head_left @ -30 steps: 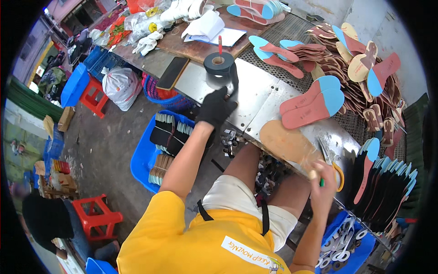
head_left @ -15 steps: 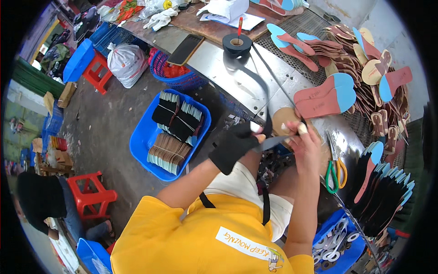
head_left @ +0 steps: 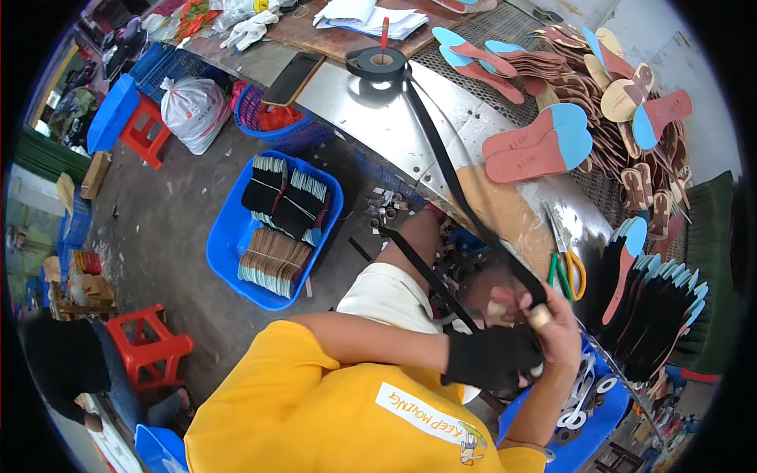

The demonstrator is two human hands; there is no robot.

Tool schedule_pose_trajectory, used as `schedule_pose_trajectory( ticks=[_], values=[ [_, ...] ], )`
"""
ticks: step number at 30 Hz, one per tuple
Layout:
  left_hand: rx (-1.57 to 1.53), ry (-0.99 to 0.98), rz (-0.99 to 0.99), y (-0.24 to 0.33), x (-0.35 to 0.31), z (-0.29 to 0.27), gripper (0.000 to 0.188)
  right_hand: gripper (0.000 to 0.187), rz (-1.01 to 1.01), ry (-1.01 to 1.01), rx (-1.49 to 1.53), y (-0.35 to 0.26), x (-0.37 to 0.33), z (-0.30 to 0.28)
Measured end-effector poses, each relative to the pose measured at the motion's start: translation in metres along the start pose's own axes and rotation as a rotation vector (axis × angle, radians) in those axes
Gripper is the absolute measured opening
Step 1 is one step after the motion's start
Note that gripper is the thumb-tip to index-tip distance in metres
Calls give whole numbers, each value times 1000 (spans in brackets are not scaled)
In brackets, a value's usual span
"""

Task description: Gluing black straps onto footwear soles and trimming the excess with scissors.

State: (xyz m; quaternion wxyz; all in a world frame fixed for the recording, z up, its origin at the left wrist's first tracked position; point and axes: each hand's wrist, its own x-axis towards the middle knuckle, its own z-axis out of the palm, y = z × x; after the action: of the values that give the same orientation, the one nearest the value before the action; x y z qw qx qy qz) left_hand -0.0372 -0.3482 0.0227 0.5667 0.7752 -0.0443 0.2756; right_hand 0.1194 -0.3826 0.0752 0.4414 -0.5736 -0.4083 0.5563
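Note:
From a roll of black tape (head_left: 377,63) on a spindle with a red tip, a strip of black tape (head_left: 448,165) runs down to my right hand (head_left: 558,327). My bare right hand is closed, pinching that strip between thumb and fingers, pale wraps on the fingertips. My left hand (head_left: 493,360), in a black fingerless glove, is beside and below the right one, its fingers blurred and partly hidden. A second length of black tape (head_left: 430,276) stretches across my lap to the gloved hand. Scissors (head_left: 564,260) with green and orange handles lie at the metal table's edge.
Red and blue insoles (head_left: 536,146) lie on the metal table (head_left: 339,94), with piles behind. Black-covered insoles (head_left: 654,307) stand at the right. A blue tub (head_left: 217,256) holds tied bundles at my left. Below my right arm is a blue bin (head_left: 512,410) with used rolls. A person (head_left: 67,363) is at left.
Both hands have moved down and right, toward my body, and the left has crossed to beside the right. The tape from the roll now stretches longer and the roll looks turned.

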Motion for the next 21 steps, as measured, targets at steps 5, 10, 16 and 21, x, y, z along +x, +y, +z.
schedule_pose_trajectory(
  ticks=[5,10,16,21],
  values=[
    [170,-381,96,9,16,9,17,66,-149,431,45,-10,-74,-41],
    [-253,12,-353,-40,15,-40,32,57,-897,632,-759,29,-220,-171],
    [-1505,127,38,-47,40,-65,102,68,-692,1008,-579,84,-370,-243],
    [-1563,443,7,-51,39,-115,69,65,-589,1029,-574,-77,-19,120]
  ],
)
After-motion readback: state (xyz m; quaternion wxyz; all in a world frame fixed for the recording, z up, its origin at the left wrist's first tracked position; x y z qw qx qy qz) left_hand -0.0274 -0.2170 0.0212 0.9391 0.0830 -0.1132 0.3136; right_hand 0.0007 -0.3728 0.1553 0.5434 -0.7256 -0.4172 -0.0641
